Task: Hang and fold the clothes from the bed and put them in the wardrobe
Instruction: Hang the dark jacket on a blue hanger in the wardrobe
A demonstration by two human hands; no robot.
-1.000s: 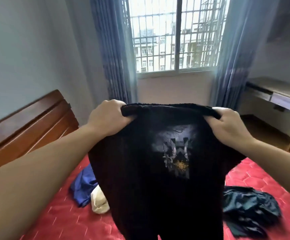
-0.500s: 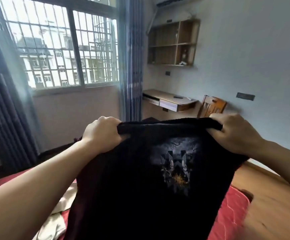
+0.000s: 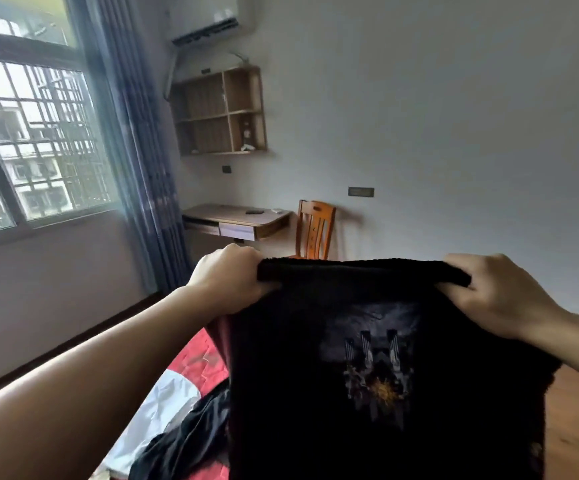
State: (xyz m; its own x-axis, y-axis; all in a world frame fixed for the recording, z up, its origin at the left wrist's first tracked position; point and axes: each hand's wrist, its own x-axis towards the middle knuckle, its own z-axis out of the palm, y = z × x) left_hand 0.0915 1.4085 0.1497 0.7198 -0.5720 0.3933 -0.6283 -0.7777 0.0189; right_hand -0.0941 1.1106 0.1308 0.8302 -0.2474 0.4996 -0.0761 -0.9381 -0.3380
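**Black printed garment being held up over the bed**

A black garment (image 3: 350, 393) with a grey and gold print is being held up in front of the person, its top edge being stretched level between both hands. The left hand (image 3: 227, 284) is being kept curled tightly round the left end of that edge, and the right hand (image 3: 495, 296) round the right end. Below, a red quilted bed (image 3: 201, 355) is being covered by a white cloth (image 3: 163, 403) and a dark garment (image 3: 184, 438), both lying beside the hanging fabric. Farther off, a wall-mounted bench (image 3: 236, 218) and a wooden chair (image 3: 315, 226) are being lit by the barred window (image 3: 31, 143). A wall shelf (image 3: 218, 110) is hanging above.
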